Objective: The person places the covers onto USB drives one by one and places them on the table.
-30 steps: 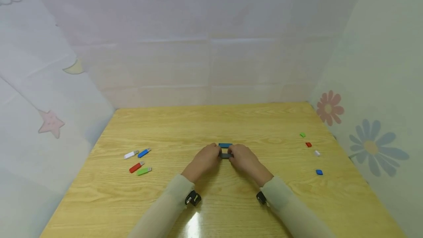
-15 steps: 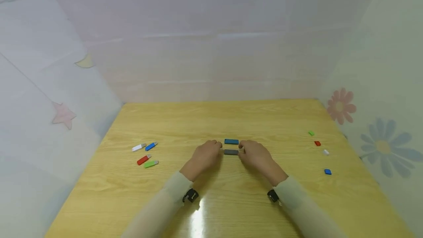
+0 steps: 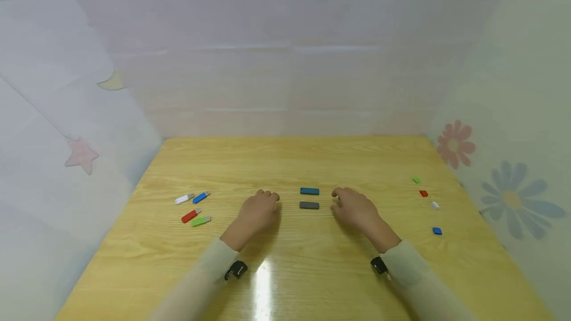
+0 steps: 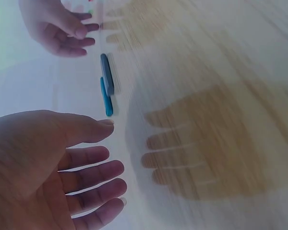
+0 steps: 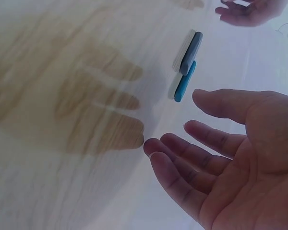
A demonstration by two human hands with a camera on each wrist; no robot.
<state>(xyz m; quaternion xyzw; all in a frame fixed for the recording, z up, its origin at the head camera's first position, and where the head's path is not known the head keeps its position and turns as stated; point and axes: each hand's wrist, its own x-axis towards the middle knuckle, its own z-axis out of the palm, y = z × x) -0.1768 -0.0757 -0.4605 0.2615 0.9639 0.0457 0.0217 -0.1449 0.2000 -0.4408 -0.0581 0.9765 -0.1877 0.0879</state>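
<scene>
Two capped USB sticks lie side by side at the middle of the table: a teal USB stick [image 3: 310, 191] at the back and a grey USB stick [image 3: 309, 205] nearer the body. To their left, my left hand [image 3: 256, 212] is held over the wood with relaxed fingers and nothing in them. My right hand [image 3: 357, 210] is on the other side, fingers loosely bent and holding nothing. Both wrist views show the grey stick [image 4: 107, 74] and the teal stick [image 5: 185, 82] apart from the fingertips.
At the left lie uncapped USB sticks: white [image 3: 184, 199], blue [image 3: 201, 197], red [image 3: 191, 215] and green [image 3: 200, 221]. Small caps lie at the right: green [image 3: 416, 180], red [image 3: 424, 193], white [image 3: 435, 205] and blue [image 3: 437, 231]. Sheeted walls [image 3: 285, 88] border the wooden table [image 3: 312, 271].
Both hands have let go of the grey USB stick and drawn apart, the left hand leftward and the right hand rightward. Both sticks stay on the table; the head view has shifted slightly.
</scene>
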